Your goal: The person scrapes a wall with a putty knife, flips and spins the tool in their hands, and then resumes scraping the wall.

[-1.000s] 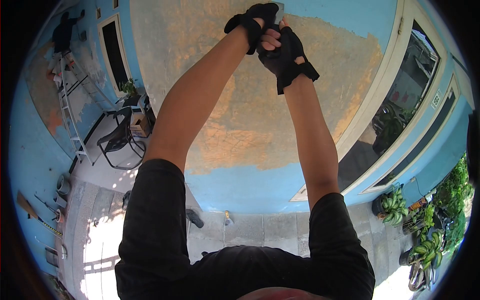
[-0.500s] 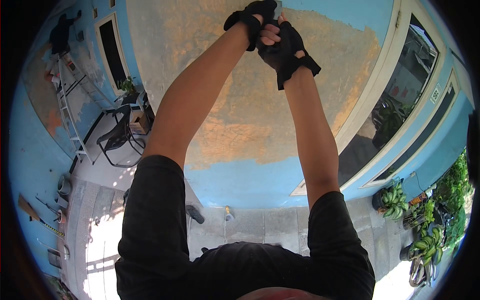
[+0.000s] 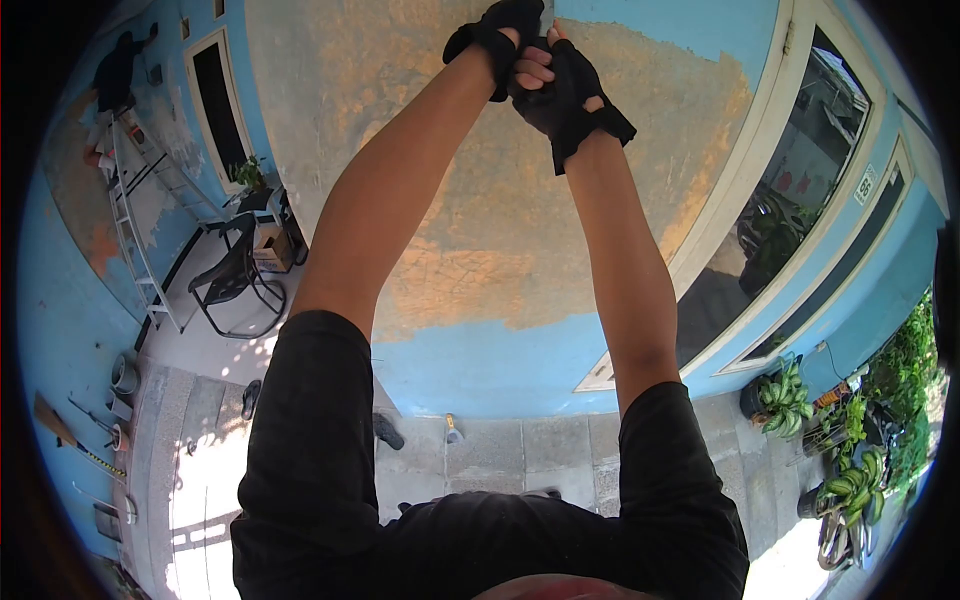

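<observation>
Both my hands are raised together at the top of the view against a wall (image 3: 450,265) of bare, patchy plaster with blue paint around it. A small piece of a flat grey blade, which looks like a scraper (image 3: 546,18), shows between them; its handle is hidden. My left hand (image 3: 497,38), in a black fingerless glove, is closed at the scraper, partly cut off by the frame's top edge. Just below and to the right, my right hand (image 3: 562,92), gloved alike, has its fingers curled round and its thumb pointing up along the tool.
At the far left a person (image 3: 118,75) in dark clothes works at a wall from a stepladder (image 3: 130,225). A black chair (image 3: 235,265) and a cardboard box (image 3: 272,248) stand below. To the right are a framed window (image 3: 790,190) and potted plants (image 3: 785,400).
The view has shifted slightly, so the wall and surroundings sit a little further left. Both hands stay together at the blade, a touch higher and further left in the view.
</observation>
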`<state>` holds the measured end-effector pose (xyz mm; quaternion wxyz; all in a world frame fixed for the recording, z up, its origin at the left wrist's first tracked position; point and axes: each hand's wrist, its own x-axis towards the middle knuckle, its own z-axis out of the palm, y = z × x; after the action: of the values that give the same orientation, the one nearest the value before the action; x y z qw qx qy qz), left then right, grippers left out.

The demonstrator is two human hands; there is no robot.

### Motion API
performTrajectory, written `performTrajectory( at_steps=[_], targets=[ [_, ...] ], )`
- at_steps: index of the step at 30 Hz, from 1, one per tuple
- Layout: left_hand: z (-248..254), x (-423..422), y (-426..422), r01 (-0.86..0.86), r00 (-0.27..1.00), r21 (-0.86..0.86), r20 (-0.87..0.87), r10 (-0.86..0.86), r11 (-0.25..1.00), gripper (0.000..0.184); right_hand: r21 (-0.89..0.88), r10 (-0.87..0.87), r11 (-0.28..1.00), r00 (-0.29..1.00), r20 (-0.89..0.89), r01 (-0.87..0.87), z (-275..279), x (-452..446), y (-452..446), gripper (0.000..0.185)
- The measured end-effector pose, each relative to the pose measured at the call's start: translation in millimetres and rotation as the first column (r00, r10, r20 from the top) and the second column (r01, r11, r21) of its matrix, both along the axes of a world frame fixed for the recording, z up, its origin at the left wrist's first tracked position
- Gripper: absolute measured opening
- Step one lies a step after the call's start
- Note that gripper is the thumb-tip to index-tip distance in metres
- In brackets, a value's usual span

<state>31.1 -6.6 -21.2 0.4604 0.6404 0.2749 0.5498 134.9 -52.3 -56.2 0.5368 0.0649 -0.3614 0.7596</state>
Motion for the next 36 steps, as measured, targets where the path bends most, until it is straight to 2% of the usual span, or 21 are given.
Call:
performTrajectory(
  at_steps=[3, 4, 7, 9, 11, 12, 13, 15, 16, 19, 20, 22, 25, 26, 27, 29, 30, 31, 33, 35, 36],
  targets=[
    [3.3, -8.0, -18.5, 0.141, 0.99, 0.042, 0.017, -0.142, 0.989, 0.036, -0.002, 0.063, 0.998, 0.997, 0.044, -0.063, -9.1, 5.1, 3.6, 0.031],
    [12.7, 9.1, -27.2, -0.157, 0.987, -0.01, -0.02, 0.157, 0.988, 0.038, 0.008, 0.062, 0.998, 0.997, 0.045, -0.063, -3.8, 4.7, 2.4, 0.031],
    [8.7, 6.7, -26.9, -0.243, 0.966, -0.113, -0.114, 0.231, 0.963, 0.04, -0.076, 0.049, 0.996, 0.998, 0.046, -0.046, -8.6, 6.1, -1.0, 0.034],
    [2.3, 9.5, -24.4, -0.28, 0.953, -0.166, -0.164, 0.254, 0.945, 0.04, 0.011, 0.052, 0.999, 0.998, 0.032, -0.053, -11.0, 7.4, 4.5, 0.033],
    [-11.3, 9.2, -6.3, -0.089, 0.995, -0.047, -0.052, 0.086, 0.995, 0.042, -0.001, 0.025, 1.0, 0.999, 0.037, -0.025, -29.5, 10.8, 6.3, 0.032],
    [-20.8, 13.4, 45.5, -0.125, 0.987, 0.209, -0.068, 0.142, 0.97, 0.041, -0.013, -0.004, 1.0, 0.999, 0.044, 0.004, -33.7, 11.6, 5.8, 0.03],
    [-12.1, 14.1, 36.4, -0.125, 0.987, 0.223, -0.068, 0.143, 0.967, 0.041, 0.001, -0.004, 1.0, 0.999, 0.043, 0.004, -27.7, 11.0, 4.7, 0.03],
    [6.0, 17.8, 11.8, -0.31, 0.948, 0.119, -0.037, 0.316, 0.943, 0.042, 0.004, -0.023, 1.0, 0.998, 0.066, 0.023, -11.7, 13.9, 3.9, 0.029],
    [11.5, 11.6, -13.8, -0.115, 0.993, -0.106, 0.018, 0.117, 0.988, 0.044, 0.016, -0.071, 0.997, 0.995, 0.069, 0.07, 3.6, 8.8, -3.5, 0.03],
    [20.9, 12.8, -19.4, -0.163, 0.986, -0.174, -0.007, 0.164, 0.971, 0.044, 0.005, 0.067, 0.998, 0.997, 0.033, -0.067, 11.7, 9.9, 6.6, 0.031],
    [11.7, 14.1, -6.6, -0.168, 0.986, -0.183, -0.01, 0.169, 0.969, 0.044, -0.018, 0.0, 1.0, 0.999, 0.046, 0.001, 1.8, 10.2, 4.3, 0.033],
    [-8.8, 17.4, 24.4, -0.178, 0.981, 0.19, -0.043, 0.189, 0.965, 0.045, -0.032, 0.046, 0.998, 0.999, 0.028, -0.046, -20.7, 17.3, -0.4, 0.034],
    [-4.1, 17.5, 16.0, -0.276, 0.949, 0.194, -0.098, 0.298, 0.942, 0.045, 0.018, 0.139, 0.99, 0.99, 0.01, -0.139, -19.9, 20.8, 3.1, 0.035],
    [-3.0, 15.9, 2.2, -0.146, 0.989, 0.065, -0.028, 0.148, 0.987, 0.045, 0.001, 0.152, 0.988, 0.988, -0.017, -0.152, -13.4, 20.1, 0.8, 0.036],
    [-3.8, 14.3, -18.5, -0.146, 0.989, 0.051, -0.031, 0.148, 0.988, 0.045, -0.029, 0.165, 0.986, 0.985, -0.05, -0.167, -15.4, 18.2, -1.5, 0.036],
    [-7.4, 13.9, -47.3, -0.107, 0.994, -0.213, -0.027, 0.104, 0.971, 0.044, -0.031, 0.113, 0.993, 0.993, -0.04, -0.114, -30.8, 17.8, 5.9, 0.036],
    [-12.1, 10.5, -48.9, -0.066, 0.995, -0.214, -0.081, 0.049, 0.975, 0.045, -0.006, 0.066, 0.998, 0.998, -0.023, -0.066, -35.4, 17.3, 9.8, 0.035],
    [-16.8, 14.4, -24.3, -0.066, 0.995, -0.204, -0.087, 0.05, 0.977, 0.045, 0.004, 0.066, 0.998, 0.997, -0.028, -0.065, -39.0, 18.1, 8.5, 0.035],
    [-21.6, 23.6, 21.5, -0.352, 0.899, 0.15, -0.219, 0.378, 0.924, 0.048, -0.021, -0.024, 0.999, 0.999, 0.037, 0.025, -48.8, 19.7, 2.2, 0.032],
    [-26.1, 28.7, 25.4, -0.377, 0.891, 0.117, -0.224, 0.395, 0.919, 0.049, -0.024, -0.02, 0.999, 0.998, 0.06, 0.022, -48.2, 26.7, 2.0, 0.029],
    [-24.0, 30.5, 15.4, -0.326, 0.939, 0.049, -0.099, 0.329, 0.944, 0.047, -0.018, -0.001, 1.0, 0.996, 0.086, 0.003, -41.9, 30.8, 1.8, 0.029]
  ],
)
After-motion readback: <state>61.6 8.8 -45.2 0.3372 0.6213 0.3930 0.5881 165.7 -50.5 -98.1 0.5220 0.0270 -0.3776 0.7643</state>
